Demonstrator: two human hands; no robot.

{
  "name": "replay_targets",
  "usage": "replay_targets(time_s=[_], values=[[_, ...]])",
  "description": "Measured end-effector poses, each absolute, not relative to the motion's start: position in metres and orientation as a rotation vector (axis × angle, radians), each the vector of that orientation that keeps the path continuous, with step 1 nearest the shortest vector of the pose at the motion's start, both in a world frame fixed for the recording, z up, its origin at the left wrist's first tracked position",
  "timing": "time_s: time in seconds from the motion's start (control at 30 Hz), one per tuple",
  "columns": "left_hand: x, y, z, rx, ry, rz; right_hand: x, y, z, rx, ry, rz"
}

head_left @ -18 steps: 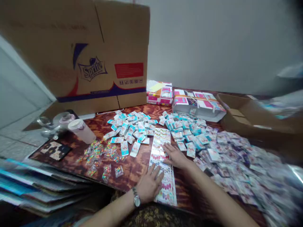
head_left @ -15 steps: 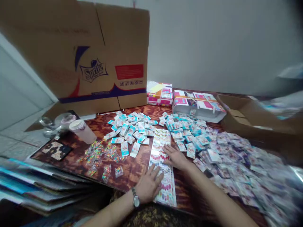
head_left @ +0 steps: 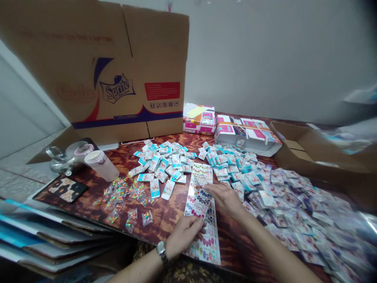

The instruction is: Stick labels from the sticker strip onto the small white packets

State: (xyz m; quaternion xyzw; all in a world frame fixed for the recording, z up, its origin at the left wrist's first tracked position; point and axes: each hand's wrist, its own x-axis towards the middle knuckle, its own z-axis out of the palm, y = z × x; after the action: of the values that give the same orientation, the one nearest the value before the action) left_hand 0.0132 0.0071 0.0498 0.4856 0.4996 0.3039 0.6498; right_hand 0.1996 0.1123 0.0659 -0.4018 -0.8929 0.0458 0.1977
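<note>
A long strip of sticker sheets (head_left: 198,179) printed with rows of coloured nail shapes lies lengthwise on the table before me. My left hand (head_left: 185,235), with a watch on its wrist, is closed on the lower edge of a sticker sheet (head_left: 204,198) that looks slightly raised above the strip. At the raised sheet's upper end, my right hand (head_left: 226,199) has its fingers stretched out and tilted on edge; its thumb is hidden. Small blue-and-white packets (head_left: 160,161) lie beyond my hands, with another heap of packets (head_left: 232,161) to the right.
A large cardboard box (head_left: 147,47) stands at the back left. Clear cups (head_left: 103,167), a patterned black case (head_left: 67,189) and small bags of coloured pieces (head_left: 118,192) occupy the left. Purple-white packets (head_left: 294,212) and an open carton (head_left: 318,167) are on the right.
Both hands lay flat on the strip before. My left hand has curled around a sheet's edge and the sheet has come up slightly. My right hand has turned on its side.
</note>
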Motion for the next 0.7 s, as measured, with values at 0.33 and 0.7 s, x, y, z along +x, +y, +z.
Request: replay_targets(time_s=[0.33, 0.7], values=[[-0.001, 0.046, 0.061, 0.279, 0.804, 0.998, 0.165, 0.028, 0.120, -0.630, -2.668, 0.655], [-0.022, 0.022, 0.066, 1.255, 1.011, 0.841, 0.150, 0.084, 0.087, -1.083, -2.299, 0.343]])
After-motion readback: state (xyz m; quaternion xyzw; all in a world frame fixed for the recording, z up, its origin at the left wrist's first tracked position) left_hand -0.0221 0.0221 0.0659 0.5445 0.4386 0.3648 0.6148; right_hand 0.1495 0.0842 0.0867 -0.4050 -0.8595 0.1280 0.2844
